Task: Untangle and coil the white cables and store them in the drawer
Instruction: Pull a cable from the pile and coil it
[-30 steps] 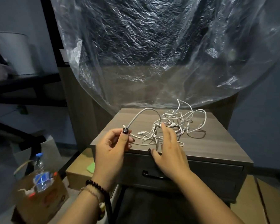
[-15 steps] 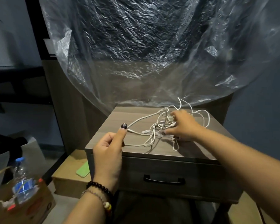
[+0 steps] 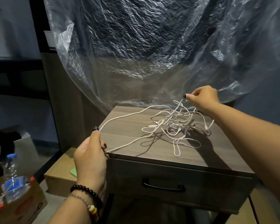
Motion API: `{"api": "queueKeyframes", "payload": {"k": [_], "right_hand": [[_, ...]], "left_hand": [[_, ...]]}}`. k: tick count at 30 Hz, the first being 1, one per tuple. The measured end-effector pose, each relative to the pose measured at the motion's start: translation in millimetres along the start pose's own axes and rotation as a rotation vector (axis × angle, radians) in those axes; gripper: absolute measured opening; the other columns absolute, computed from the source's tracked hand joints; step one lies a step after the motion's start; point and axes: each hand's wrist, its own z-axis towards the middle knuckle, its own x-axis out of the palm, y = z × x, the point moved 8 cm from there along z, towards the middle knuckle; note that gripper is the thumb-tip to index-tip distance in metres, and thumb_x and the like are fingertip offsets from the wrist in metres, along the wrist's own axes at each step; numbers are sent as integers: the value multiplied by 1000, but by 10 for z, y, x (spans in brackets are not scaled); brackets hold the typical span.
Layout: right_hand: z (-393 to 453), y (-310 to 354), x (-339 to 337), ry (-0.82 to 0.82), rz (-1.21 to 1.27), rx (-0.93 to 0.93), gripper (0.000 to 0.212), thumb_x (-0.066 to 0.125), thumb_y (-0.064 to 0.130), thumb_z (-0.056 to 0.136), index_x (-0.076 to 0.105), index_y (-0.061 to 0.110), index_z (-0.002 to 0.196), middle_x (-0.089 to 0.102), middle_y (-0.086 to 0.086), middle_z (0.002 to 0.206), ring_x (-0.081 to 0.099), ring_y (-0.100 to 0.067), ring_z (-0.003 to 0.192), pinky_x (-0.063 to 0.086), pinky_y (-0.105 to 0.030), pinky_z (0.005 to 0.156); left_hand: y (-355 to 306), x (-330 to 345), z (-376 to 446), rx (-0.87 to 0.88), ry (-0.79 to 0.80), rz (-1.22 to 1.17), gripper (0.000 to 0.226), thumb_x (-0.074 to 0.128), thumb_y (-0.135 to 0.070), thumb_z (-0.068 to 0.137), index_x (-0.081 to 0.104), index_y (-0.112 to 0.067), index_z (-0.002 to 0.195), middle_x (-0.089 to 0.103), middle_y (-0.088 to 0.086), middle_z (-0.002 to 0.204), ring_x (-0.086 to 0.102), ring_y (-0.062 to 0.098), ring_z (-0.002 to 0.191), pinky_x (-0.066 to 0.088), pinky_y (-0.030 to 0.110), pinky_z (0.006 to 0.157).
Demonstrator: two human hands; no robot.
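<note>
1. At far left a bottle [image 3: 11, 178] stands in a cardboard box [image 3: 23, 209] on the floor.
2. Your left hand [image 3: 90, 159] sits at the front left corner of the cabinet [image 3: 128, 136], clenched around a white cable; its thumb tip pins one strand at the cabinet's left edge, and a second strand runs out from under the fingers.
3. Both strands lead right across the top into the tangle of cables [image 3: 176, 125], which lies in loose loops on the cabinet's middle and right.
4. The drawer [image 3: 200, 188] below is closed, its black handle [image 3: 163, 187] untouched.
5. Your right hand [image 3: 202, 97] is raised over the tangle's back right part, pinching a strand between thumb and fingers so that it lifts off the top.
6. Clear plastic sheeting [image 3: 152, 46] hangs behind the cabinet.
</note>
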Motion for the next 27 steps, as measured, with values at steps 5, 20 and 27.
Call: {"api": "queueKeyframes", "payload": {"k": [5,20,27], "right_hand": [[-247,92,329,252,-314,-58,27,64,21,77,73,19,102,66,-5,92,62,-26,88,53,-34,77],[-96,473,332,95,-220,-238,27,65,32,86,57,18,64,66,-16,87,59,-34,84,48,-34,72],[281,452,-173,-55,-75,-147,30,68,37,87,65,16,66,64,-12,68,61,-32,76,51,-35,68]], "left_hand": [[-100,129,-68,111,60,82,40,44,-30,96,50,-16,59,50,2,63,44,15,61,37,30,59],[-116,209,-107,166,58,156,26,47,-22,97,65,-15,78,41,8,55,37,13,46,32,24,42],[-73,71,67,91,-36,159,27,44,-22,98,66,-16,83,54,3,55,50,15,55,39,27,53]]}}
